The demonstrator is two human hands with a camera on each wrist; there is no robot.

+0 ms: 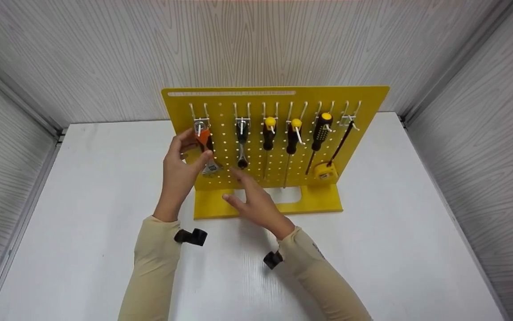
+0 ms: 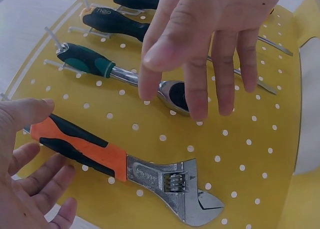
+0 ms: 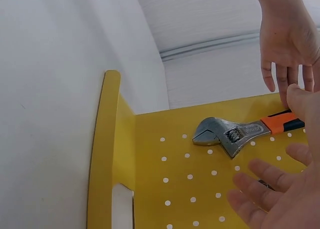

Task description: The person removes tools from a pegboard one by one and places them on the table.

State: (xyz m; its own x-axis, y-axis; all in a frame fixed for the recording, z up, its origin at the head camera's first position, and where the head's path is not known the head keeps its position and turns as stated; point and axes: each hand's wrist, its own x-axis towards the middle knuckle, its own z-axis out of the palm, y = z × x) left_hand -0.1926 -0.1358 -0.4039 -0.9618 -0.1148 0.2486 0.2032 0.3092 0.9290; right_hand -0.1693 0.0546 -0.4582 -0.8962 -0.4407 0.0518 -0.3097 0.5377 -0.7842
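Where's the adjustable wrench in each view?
Head: adjustable wrench left of centre, by the left hand.
Left wrist: adjustable wrench from left edge toward lower centre.
Right wrist: adjustable wrench right of centre, orange handle rightward.
Shared landmark: yellow pegboard behind it.

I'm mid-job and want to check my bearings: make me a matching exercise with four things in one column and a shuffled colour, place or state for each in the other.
1. adjustable wrench
2. ratchet wrench
3. tape measure
4. right hand

A. yellow body, hanging low at the far right of the row
B. fingers extended, gripping nothing
C. orange and black handle, leftmost in the row
D. green and black handle

Pairs: 1-C, 2-D, 3-A, 4-B
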